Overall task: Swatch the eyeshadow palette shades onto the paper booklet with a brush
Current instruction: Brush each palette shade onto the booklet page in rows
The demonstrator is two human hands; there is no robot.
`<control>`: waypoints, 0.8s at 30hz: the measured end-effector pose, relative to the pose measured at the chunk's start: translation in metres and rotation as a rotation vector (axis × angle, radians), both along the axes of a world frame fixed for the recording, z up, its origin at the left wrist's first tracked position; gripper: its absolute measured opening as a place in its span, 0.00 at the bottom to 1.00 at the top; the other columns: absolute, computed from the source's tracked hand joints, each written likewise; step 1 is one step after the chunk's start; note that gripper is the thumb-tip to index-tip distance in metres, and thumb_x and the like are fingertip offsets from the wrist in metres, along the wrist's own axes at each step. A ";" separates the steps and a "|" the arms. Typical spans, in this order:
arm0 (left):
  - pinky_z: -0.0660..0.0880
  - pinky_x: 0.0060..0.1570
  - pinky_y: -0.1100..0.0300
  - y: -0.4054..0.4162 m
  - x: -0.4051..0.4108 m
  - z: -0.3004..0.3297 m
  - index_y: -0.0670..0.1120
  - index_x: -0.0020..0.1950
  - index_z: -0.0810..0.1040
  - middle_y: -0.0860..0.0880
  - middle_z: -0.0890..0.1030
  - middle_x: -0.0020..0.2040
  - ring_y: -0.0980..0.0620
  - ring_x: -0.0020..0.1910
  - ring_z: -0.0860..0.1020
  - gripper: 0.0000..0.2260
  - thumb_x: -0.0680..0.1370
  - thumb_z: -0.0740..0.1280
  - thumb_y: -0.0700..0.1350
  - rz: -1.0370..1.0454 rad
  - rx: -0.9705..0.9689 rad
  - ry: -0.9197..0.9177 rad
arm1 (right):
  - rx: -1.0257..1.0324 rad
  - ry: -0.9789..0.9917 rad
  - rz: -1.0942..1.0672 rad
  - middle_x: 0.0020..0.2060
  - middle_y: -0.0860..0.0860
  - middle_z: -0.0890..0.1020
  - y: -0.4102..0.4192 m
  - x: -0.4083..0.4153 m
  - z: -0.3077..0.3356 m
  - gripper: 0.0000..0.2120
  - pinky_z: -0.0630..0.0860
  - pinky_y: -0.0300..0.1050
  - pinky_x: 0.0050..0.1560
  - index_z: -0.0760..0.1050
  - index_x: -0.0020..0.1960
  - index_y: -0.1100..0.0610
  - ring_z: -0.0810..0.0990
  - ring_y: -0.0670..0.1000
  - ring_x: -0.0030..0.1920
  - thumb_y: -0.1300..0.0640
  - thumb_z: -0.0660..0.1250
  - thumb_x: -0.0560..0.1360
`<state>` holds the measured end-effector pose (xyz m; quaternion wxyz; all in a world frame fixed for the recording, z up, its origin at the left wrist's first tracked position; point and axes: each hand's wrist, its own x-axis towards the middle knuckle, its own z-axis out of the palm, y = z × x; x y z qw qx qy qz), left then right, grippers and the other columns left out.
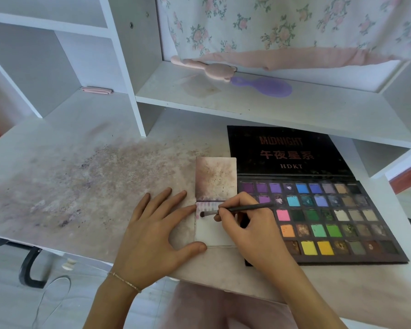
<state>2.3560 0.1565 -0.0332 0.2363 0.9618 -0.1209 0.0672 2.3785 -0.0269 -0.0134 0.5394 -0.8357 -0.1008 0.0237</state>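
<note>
right hand (249, 224) pinches a thin dark makeup brush (237, 209) between thumb and fingertips, pen-style. handle runs up-right over the palette's left edge, dark bristle tip down-left, touching the near page of the paper booklet (216, 203) close to its left edge, just under the fold.

left hand (157, 230) lies flat, fingers straight and spread, palm on the desk (81, 186). index fingertip touches the booklet's left edge near the fold, thumb tip sits at its near-left corner. thin bracelet (125, 281) on that wrist.

booklet is open and flat, mid-desk, directly left of the palette and touching or just overlapping its left side, can't tell which. far page is smeared brown-pink with speckles. near page is mostly white, with a row of short pink-purple strokes along the fold.

eyeshadow palette (318, 222) lies open on the right of the desk. black lid (287, 150) folded back on the far side, printed "midnight" and "hdkt". pans in rows: purples and blues far, greens, pink and neutrals in the middle, orange and yellows near. several pans look broken up.

desk surface left of the booklet is heavily dusted with pink-purple powder.

shelf (247, 100) on the far side holds a pink hairbrush (207, 67) and a purple hairbrush (266, 86), heads touching. floral curtain (282, 24) hangs behind them. small flat pink item (97, 90) sits in the left cubby.
</note>
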 end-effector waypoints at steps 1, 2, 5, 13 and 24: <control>0.55 0.69 0.46 0.000 0.000 0.000 0.55 0.62 0.75 0.55 0.71 0.67 0.52 0.69 0.64 0.31 0.65 0.59 0.70 0.000 0.001 0.005 | -0.003 0.003 0.002 0.36 0.48 0.81 0.000 0.000 0.000 0.07 0.68 0.30 0.33 0.73 0.39 0.49 0.72 0.39 0.32 0.59 0.66 0.73; 0.55 0.70 0.47 0.000 0.000 0.000 0.55 0.62 0.74 0.55 0.70 0.67 0.53 0.69 0.63 0.31 0.65 0.59 0.70 0.001 0.002 0.009 | -0.005 0.004 0.003 0.36 0.48 0.82 0.000 0.000 0.000 0.07 0.68 0.30 0.33 0.73 0.38 0.49 0.72 0.39 0.33 0.59 0.66 0.73; 0.55 0.69 0.46 0.000 0.000 0.000 0.55 0.62 0.75 0.54 0.71 0.67 0.52 0.69 0.63 0.31 0.65 0.58 0.70 -0.001 0.003 0.009 | -0.013 -0.001 0.006 0.36 0.48 0.82 0.000 0.000 0.001 0.07 0.69 0.29 0.34 0.73 0.39 0.49 0.73 0.38 0.33 0.60 0.66 0.73; 0.53 0.70 0.48 0.000 0.000 0.001 0.56 0.63 0.74 0.55 0.69 0.67 0.53 0.70 0.62 0.31 0.65 0.57 0.71 -0.001 0.002 0.016 | -0.031 0.030 0.022 0.36 0.47 0.81 0.000 0.000 0.001 0.08 0.71 0.29 0.37 0.73 0.39 0.48 0.75 0.39 0.37 0.59 0.66 0.73; 0.54 0.70 0.47 0.001 0.000 -0.001 0.55 0.62 0.74 0.55 0.70 0.67 0.52 0.70 0.63 0.31 0.65 0.58 0.70 -0.002 -0.002 0.009 | -0.040 0.014 0.030 0.35 0.48 0.81 -0.001 0.001 -0.001 0.07 0.72 0.31 0.37 0.72 0.39 0.49 0.75 0.41 0.37 0.59 0.65 0.73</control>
